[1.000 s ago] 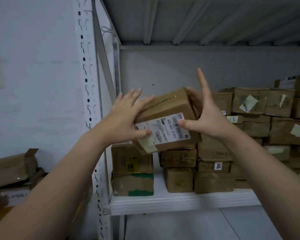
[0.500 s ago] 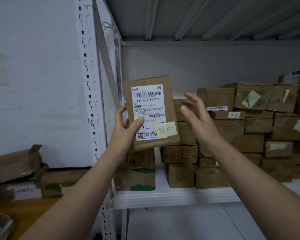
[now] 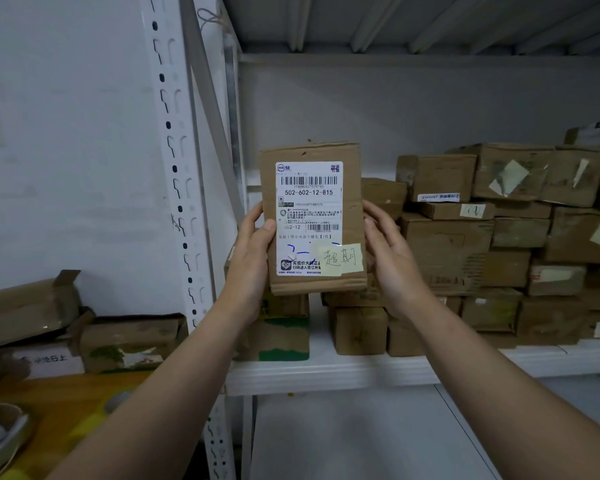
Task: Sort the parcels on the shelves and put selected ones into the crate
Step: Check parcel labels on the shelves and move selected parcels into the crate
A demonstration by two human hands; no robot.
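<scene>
A small brown cardboard parcel (image 3: 350, 161) stands upright in front of me, its white shipping label facing me and a yellow handwritten note stuck on the lower right. My left hand (image 3: 248, 261) grips its left edge, thumb on the front. My right hand (image 3: 390, 258) holds its right edge, fingers curled behind. Behind it, several brown parcels (image 3: 492, 237) are stacked on the white shelf (image 3: 326, 374). No crate is in view.
A white perforated shelf upright (image 3: 177, 188) and a diagonal brace stand left of the parcel. Further left, torn cardboard boxes (image 3: 129, 341) sit on a yellow surface (image 3: 63, 407). A lower shelf board (image 3: 361, 438) lies beneath. The shelf above closes the top.
The parcel was lifted off the stack and turned upright with its label to me. My right hand, off it half a second ago, now holds its right edge.
</scene>
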